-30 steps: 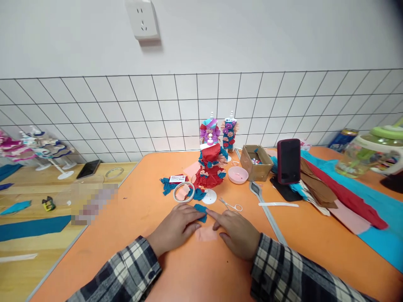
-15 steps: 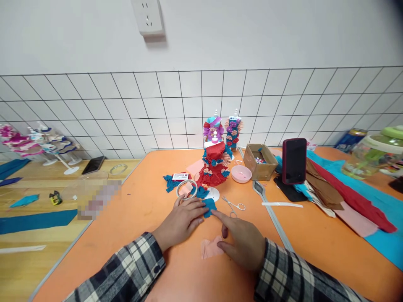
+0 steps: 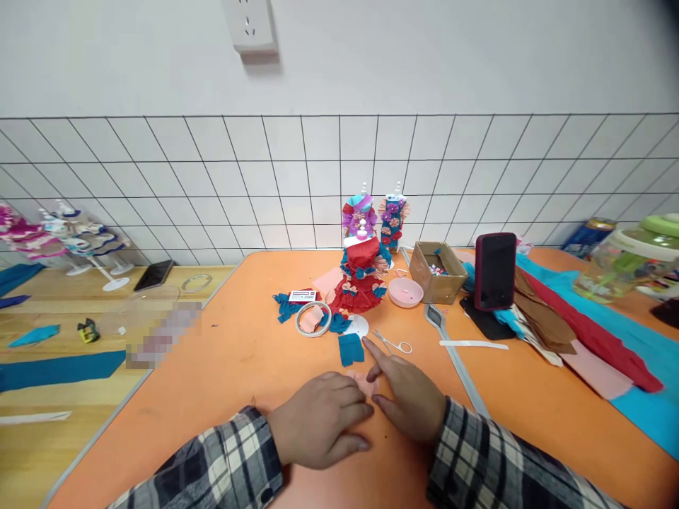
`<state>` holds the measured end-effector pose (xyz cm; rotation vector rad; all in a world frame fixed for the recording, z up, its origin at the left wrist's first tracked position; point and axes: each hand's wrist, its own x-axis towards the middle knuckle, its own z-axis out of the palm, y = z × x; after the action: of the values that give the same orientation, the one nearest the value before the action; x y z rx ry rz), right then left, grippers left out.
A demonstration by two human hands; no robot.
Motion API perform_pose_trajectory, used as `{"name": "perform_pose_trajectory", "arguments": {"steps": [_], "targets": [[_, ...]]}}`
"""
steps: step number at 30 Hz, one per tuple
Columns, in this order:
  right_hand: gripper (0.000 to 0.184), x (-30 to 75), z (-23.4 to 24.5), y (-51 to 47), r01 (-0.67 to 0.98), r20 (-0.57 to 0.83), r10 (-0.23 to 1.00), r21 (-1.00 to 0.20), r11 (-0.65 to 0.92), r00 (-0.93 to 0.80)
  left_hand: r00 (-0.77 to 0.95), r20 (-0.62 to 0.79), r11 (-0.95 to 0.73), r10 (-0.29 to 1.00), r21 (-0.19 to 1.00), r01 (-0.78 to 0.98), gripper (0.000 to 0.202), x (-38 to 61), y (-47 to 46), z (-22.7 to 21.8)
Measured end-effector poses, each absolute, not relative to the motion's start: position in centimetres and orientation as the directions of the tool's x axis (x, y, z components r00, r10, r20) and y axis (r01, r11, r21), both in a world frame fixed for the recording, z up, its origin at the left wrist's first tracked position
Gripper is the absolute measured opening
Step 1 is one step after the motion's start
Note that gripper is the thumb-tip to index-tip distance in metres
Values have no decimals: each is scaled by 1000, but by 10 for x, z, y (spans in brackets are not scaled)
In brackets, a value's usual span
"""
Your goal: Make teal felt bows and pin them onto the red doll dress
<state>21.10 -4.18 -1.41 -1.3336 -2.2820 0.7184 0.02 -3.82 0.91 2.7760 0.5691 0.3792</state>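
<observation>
My left hand lies low over the orange table, fingers loosely bent and apart, their tips covering the near left part of a small pink crepe-like piece. Beside it my right hand has the index finger stretched out and the thumb apart; its other fingers curl under, beside the pink piece. Just beyond is a teal square piece. Small scissors lie past the right index finger. A roll of tape rests further left among teal and pink scraps.
Behind stands a miniature dress form in a red ruffled dress, with two more behind it. A pink bowl, a cardboard box and an upright phone stand to the right, near long coloured strips.
My left hand has drawn back toward me from the teal piece to the pink one, leaving the teal piece uncovered. The pink piece has shifted slightly away from me; my right hand has barely moved.
</observation>
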Motion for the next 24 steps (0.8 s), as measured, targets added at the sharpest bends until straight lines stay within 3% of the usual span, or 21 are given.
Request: {"name": "perform_pose_trajectory", "arguments": {"steps": [5, 10, 13, 17, 20, 24], "targets": [[83, 207, -10, -50, 767, -9, 912, -544, 340, -411, 803, 241, -831, 545, 283, 479, 23, -1, -27, 10], [86, 204, -13, -55, 769, -5, 910, -536, 348, -415, 766, 366, -843, 529, 325, 428, 19, -1, -31, 12], [88, 203, -14, -58, 788, -23, 923, -530, 315, -384, 743, 272, -773, 611, 407, 487, 23, 9, -39, 10], [72, 203, -8, -59, 836, -50, 940, -476, 274, -337, 771, 130, -754, 623, 362, 548, 21, 14, -38, 8], [66, 203, -5, -57, 839, 15, 945, -456, 297, -327, 803, 97, -777, 588, 346, 526, 18, 10, -33, 9], [84, 205, -10, -50, 697, 157, 883, -560, 448, -442, 831, 86, -791, 550, 375, 484, 11, 7, -31, 9]]}}
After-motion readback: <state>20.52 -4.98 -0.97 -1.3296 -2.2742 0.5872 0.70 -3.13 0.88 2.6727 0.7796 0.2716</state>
